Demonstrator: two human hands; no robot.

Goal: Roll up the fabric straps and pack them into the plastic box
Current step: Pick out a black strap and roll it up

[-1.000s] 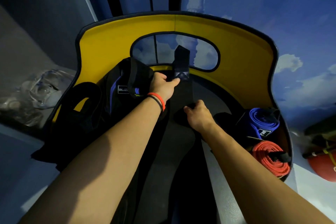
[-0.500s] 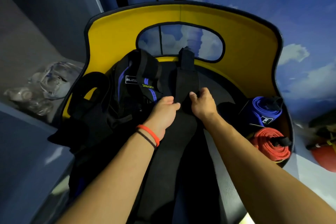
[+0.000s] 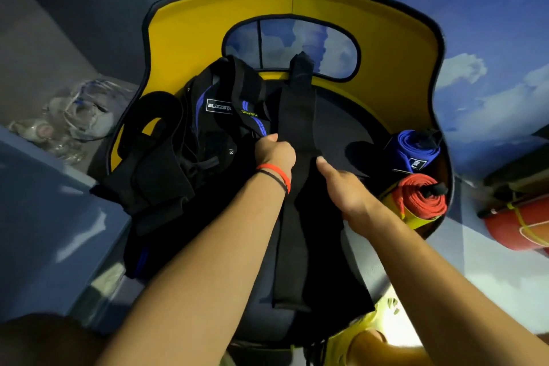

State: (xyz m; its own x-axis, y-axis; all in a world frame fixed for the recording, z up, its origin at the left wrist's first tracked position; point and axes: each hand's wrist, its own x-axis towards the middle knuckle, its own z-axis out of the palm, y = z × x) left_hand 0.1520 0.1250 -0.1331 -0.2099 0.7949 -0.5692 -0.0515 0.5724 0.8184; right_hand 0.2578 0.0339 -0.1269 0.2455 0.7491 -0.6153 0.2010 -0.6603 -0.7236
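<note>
Readable text: the white-framed patch (image 3: 218,105) on the black gear pile (image 3: 208,142) reads "BLIZZSTA", with the end covered. The yellow print beside it is too small to read. The black tag (image 3: 417,163) on the blue roll (image 3: 411,147) has a white mark, illegible.

The black strap (image 3: 297,116) lies flat down the middle of the yellow seat (image 3: 193,38), far end propped on the backrest under the oval cut-out. The gear pile crowds its left edge. Your left hand (image 3: 274,151) has its fingers curled on that edge, pinching the strap; there's an orange wristband (image 3: 276,171) on that wrist. Your right hand (image 3: 344,187) has its thumb tip on the strap's right edge. The fingers are hidden, so I can't tell the grip.

The blue roll and the red roll (image 3: 421,199), both tightly wound woven fabric, sit side by side at the seat's right. Crumpled clear plastic (image 3: 86,110) lies left of the seat; can't tell if it's the box.
</note>
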